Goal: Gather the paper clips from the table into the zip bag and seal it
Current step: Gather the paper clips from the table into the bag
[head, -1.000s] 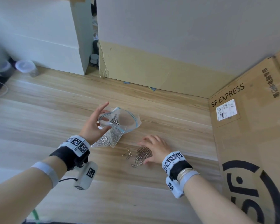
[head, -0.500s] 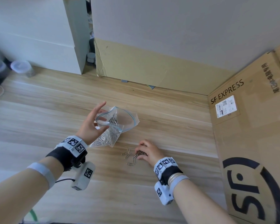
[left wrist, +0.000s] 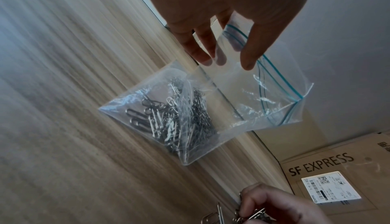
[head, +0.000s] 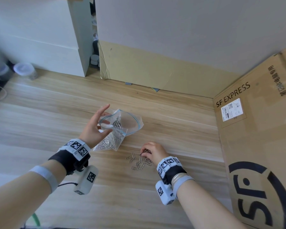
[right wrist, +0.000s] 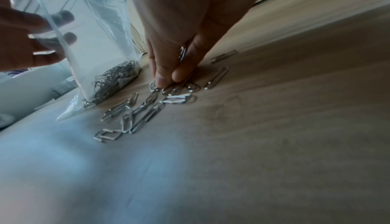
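Observation:
A clear zip bag with a blue seal strip stands on the wooden table, mouth wide, several silver paper clips heaped in its bottom. My left hand pinches the bag's near rim, thumb outside and fingers inside. Several loose paper clips lie to the right of the bag. My right hand rests curled on that pile, fingertips pinching a bunch of clips against the table.
A large SF EXPRESS cardboard box stands along the right side. A cardboard panel and white boxes line the back. A lidded plastic jar sits at the far left.
My right hand went from lying flat over the clip pile to curled fingers pinching a bunch, drawing slightly nearer. The left hand and bag stayed in place.

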